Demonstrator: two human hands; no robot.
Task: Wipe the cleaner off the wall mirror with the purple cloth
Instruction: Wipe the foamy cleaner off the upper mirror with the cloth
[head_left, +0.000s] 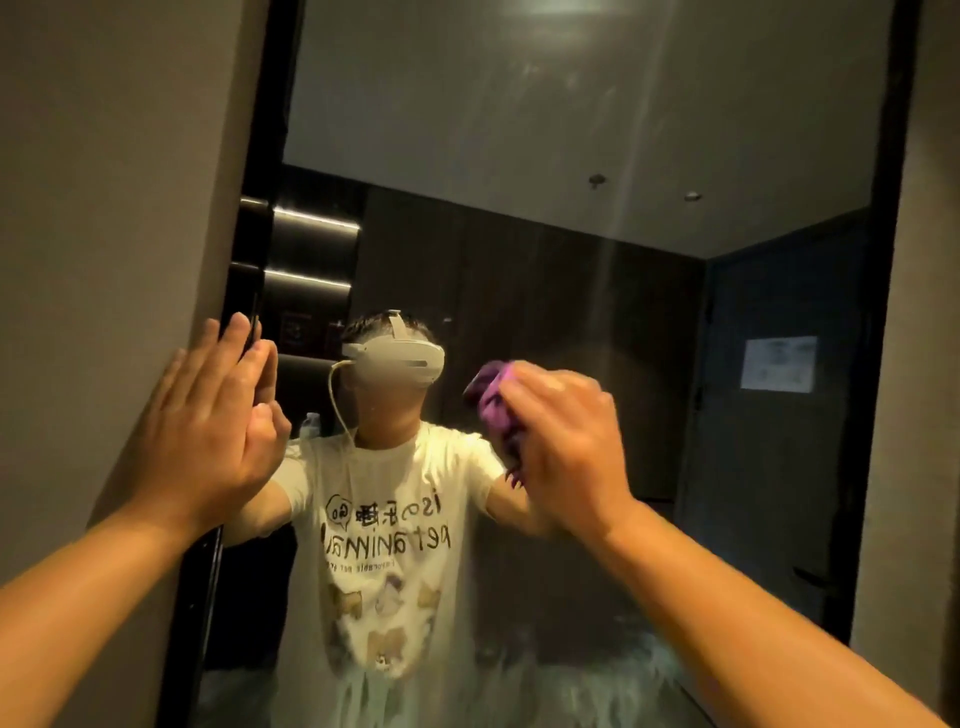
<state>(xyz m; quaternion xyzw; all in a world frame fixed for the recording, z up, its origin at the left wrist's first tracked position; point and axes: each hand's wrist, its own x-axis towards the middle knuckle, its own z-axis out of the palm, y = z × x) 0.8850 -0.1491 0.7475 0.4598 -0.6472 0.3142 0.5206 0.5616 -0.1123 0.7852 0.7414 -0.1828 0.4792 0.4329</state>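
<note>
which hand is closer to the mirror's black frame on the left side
Left. The left hand lies flat, fingers straight, against the black frame. The right hand holds the purple cloth on the glass, well off it.

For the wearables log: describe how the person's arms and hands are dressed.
Both forearms are bare up to the frame edge: no sleeves, gloves, watch, rings or wristbands on the left hand or the right hand. The mirror reflection shows a short-sleeved white printed T-shirt.

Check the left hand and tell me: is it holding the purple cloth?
No. The left hand lies flat and open against the mirror's dark frame, while the right hand grips the purple cloth against the glass.
</note>
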